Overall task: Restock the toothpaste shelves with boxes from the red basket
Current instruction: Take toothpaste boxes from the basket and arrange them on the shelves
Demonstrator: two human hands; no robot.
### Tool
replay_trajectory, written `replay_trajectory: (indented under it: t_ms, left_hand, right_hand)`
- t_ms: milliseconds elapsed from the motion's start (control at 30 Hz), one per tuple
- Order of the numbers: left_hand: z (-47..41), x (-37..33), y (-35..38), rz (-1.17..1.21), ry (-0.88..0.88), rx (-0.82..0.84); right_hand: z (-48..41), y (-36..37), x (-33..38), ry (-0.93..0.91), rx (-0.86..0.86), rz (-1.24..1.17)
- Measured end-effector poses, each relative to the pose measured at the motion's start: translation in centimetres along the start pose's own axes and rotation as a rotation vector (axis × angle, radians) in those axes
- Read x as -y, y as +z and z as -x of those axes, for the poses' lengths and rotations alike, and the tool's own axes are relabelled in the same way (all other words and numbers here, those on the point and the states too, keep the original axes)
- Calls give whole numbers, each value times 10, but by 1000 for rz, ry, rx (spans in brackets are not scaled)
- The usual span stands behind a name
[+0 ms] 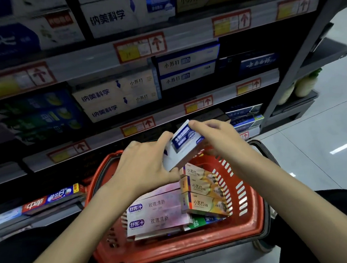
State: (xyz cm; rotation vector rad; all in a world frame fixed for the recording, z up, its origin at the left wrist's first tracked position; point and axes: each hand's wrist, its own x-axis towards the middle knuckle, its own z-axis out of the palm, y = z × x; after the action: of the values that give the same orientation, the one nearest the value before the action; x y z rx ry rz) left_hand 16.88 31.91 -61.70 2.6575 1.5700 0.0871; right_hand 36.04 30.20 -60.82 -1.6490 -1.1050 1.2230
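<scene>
both hands hold a white and blue box (185, 144) up over the red basket (177, 249), the left hand (144, 164) gripping its low end and the right hand (214, 136) pinching the top; it looks light and stiff, so hold the long sides

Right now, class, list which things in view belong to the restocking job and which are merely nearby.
Job: red basket, blue-and-white box gripped by left hand and right hand, pink boxes, gold boxes, toothpaste shelves.
Nearby: white bottles on the side rack, tiled floor.
</scene>
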Motion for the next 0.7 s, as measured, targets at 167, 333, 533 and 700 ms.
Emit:
replay_trajectory:
  t_ms: [167,333,533,700]
  left_hand:
    - [-5,6,4,42,9,-84]
    - [-6,11,7,202,-74,-218]
    - [-11,20,-3,991,-360,-323]
    - [-11,15,-15,1644,-591,-141]
  right_hand:
    - [4,-2,3,-88,-43,-87]
    - [0,-8,9,-23,-121,-325]
    - [3,-25,19,-20,-225,-530]
    - [3,-26,19,-69,-263,-577]
